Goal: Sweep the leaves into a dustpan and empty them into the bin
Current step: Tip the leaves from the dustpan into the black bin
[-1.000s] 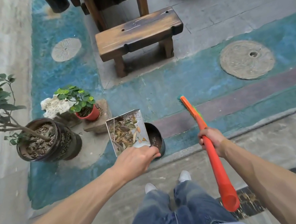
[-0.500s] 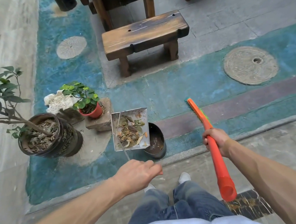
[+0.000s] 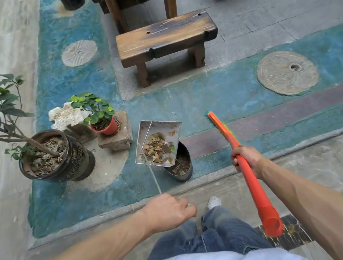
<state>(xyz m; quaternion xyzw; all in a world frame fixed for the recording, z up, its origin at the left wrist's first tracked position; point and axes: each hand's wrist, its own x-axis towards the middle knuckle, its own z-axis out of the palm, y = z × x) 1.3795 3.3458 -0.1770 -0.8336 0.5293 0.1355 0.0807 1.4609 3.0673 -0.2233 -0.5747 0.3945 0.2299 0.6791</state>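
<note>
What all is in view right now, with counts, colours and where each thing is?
Metal dustpan: one, silver, tilted over the bin, holding brown leaves.
Round metal bin: one, dark, centre.
Long-handled broom: one, orange, right.
Glazed plant pot: one, dark brown, left.
Small flowerpot: one, red, on a stone block.
Wooden stool: one, brown, behind.
Round ground covers: two, grey.
Left hand: grips the dustpan's thin handle.
Right hand: grips the broom.
</note>
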